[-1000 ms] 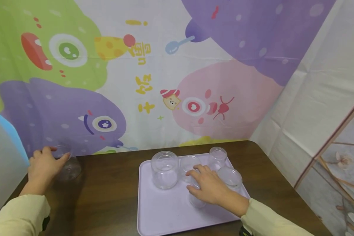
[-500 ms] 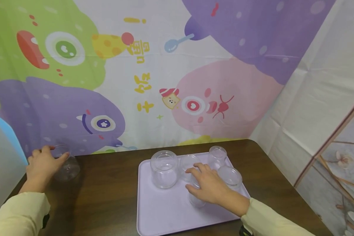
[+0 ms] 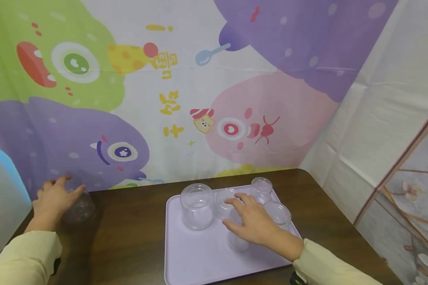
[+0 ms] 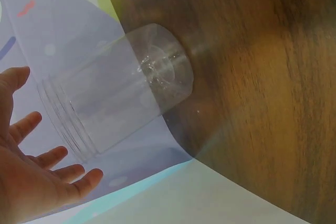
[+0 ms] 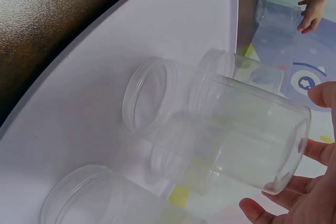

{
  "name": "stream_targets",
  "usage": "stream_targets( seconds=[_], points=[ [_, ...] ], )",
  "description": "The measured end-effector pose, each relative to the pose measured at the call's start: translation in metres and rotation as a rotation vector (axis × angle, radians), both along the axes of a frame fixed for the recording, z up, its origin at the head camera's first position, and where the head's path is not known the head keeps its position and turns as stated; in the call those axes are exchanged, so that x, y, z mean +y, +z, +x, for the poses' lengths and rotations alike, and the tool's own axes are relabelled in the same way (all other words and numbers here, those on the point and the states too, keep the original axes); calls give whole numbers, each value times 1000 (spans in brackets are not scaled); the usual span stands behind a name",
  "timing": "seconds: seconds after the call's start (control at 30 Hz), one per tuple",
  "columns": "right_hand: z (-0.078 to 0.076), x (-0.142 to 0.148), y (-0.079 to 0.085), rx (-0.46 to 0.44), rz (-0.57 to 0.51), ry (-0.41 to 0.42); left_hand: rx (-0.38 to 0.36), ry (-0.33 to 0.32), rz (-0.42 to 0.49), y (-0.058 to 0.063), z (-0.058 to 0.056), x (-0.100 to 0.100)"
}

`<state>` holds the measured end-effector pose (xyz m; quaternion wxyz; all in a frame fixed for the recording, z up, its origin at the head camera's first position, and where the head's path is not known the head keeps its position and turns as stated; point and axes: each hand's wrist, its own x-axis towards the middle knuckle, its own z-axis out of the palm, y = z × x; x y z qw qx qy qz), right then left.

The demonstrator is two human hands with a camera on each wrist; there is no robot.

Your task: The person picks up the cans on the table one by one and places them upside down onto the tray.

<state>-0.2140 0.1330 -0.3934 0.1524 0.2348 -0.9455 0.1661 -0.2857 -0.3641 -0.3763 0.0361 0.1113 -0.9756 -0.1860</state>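
Observation:
At the table's far left, a clear screw-top jar point(image 4: 118, 90) stands upright on the wood. My left hand point(image 3: 55, 200) is around its top; in the left wrist view, the spread fingers are apart from the threaded rim. My right hand point(image 3: 251, 219) is over a clear jar point(image 3: 238, 240) on the lilac tray point(image 3: 196, 261). From the right wrist view, this jar point(image 5: 257, 135) has its flat end toward my palm, with fingertips point(image 5: 283, 195) right at that end and the thumb standing off. The hand hides much of the jar in the head view.
Several other clear jars share the tray: a wide one point(image 3: 197, 215) at back left, a small one point(image 3: 261, 192) at back right, another point(image 3: 281, 215) behind my right wrist. A patterned cloth point(image 3: 185, 158) hangs behind the brown table point(image 3: 125, 233).
The head view has shifted slightly. Both hands stay almost in place beside their jars, and the jars on the tray keep their positions.

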Motion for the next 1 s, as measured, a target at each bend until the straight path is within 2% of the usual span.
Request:
stream_targets(
  seconds=[0.7,1.0],
  points=[
    [1,9,3,31,-37,-21,-77,9,-13,0,-8,3],
    [1,12,3,21,-34,-31,-81,7,-14,0,-11,2]
  ],
)
